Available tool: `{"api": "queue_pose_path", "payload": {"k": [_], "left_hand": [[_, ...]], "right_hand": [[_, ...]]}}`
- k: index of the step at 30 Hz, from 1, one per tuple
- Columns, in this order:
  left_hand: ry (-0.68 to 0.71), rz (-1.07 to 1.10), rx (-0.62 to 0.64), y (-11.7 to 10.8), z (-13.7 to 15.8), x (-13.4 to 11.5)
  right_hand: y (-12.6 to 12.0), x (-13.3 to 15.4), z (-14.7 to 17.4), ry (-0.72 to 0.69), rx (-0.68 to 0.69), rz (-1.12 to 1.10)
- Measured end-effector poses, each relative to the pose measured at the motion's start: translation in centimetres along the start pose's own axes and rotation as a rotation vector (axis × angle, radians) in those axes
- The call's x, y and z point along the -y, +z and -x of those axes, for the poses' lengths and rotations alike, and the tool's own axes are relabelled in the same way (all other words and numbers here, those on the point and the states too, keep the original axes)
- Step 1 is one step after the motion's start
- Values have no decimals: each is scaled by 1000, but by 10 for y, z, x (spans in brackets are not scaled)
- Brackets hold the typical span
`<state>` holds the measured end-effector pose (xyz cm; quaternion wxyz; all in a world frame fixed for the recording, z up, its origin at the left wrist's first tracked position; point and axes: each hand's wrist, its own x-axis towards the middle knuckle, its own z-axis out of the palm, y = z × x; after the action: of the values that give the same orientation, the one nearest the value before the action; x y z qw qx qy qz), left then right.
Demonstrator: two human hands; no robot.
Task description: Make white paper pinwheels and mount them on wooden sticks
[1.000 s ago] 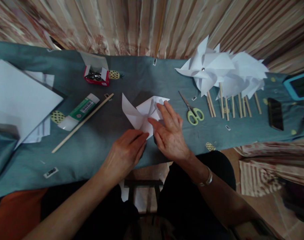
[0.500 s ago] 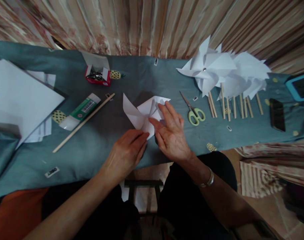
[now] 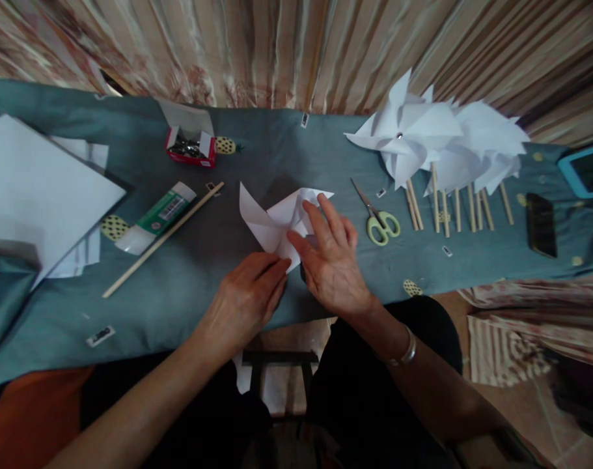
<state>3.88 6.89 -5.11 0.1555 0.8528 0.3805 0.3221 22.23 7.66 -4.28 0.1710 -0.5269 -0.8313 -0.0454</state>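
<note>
A white paper pinwheel [image 3: 279, 228], with its blades folded in towards the centre, lies on the table in front of me. My left hand [image 3: 252, 286] pinches its near edge between thumb and fingers. Across the right side of the paper, my right hand [image 3: 332, 254] has its fingers spread, the thumb at the pinwheel's centre and fingertips against a blade. Part of that blade is hidden under the hand. No stick is attached to this pinwheel that I can see. A bare wooden stick [image 3: 163, 240] lies to the left.
Scissors with green handles [image 3: 383, 227] lie right of my hands. Further right are several pinwheels on sticks [image 3: 447, 137], a phone [image 3: 541, 225] and a blue-framed device [image 3: 586, 170]. On the left are a red box of metal fasteners [image 3: 191, 151], a green-and-white packet [image 3: 157, 218] and white paper sheets [image 3: 47, 189].
My right hand has shifted slightly, its fingers lifting and spreading a little more over the blade. The left hand and the pinwheel have stayed almost still.
</note>
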Motion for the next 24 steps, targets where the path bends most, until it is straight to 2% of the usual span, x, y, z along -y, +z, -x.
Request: {"api": "queue_pose_path", "payload": {"k": [5, 12, 18, 24], "left_hand": [[-8, 8, 11, -5, -1, -2], [-83, 79, 2, -25, -3, 0], [-365, 97, -46, -43, -3, 17], [-637, 179, -48, -49, 0, 20]], "right_hand": [[2, 2, -3, -40, -26, 31], [-2, 0, -5, -52, 41, -12], [-11, -3, -8, -67, 119, -167], [-7, -1, -9, -61, 78, -196]]}}
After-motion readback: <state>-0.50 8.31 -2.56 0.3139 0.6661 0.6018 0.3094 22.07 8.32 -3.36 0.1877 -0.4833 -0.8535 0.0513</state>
